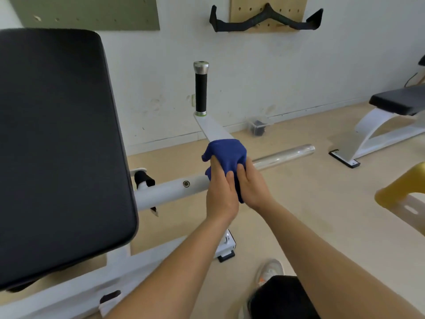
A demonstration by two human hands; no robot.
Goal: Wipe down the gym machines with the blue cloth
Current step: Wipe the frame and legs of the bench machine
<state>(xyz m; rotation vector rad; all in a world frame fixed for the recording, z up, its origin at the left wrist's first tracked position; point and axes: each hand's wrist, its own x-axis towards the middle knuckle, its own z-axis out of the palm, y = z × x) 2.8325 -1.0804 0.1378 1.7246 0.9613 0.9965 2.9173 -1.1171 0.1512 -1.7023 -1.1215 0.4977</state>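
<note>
The blue cloth (226, 155) is bunched over the white arm (170, 188) of the gym machine, where a flat white bracket (212, 128) branches up to a black upright handle (200, 92). My left hand (219, 192) grips the cloth from the left, fingers curled into it. My right hand (253, 183) holds the cloth's right side, thumb against the fabric. Past the cloth a chrome bar end (285, 155) sticks out to the right. The machine's large black pad (57, 146) fills the left of the view.
A white bench with a black seat (400, 100) stands at the far right on the wooden floor. A black cable-handle bar (264, 20) hangs on a wall pegboard. A yellow machine part (400, 192) juts in at the right edge. My shoe (270, 271) is below.
</note>
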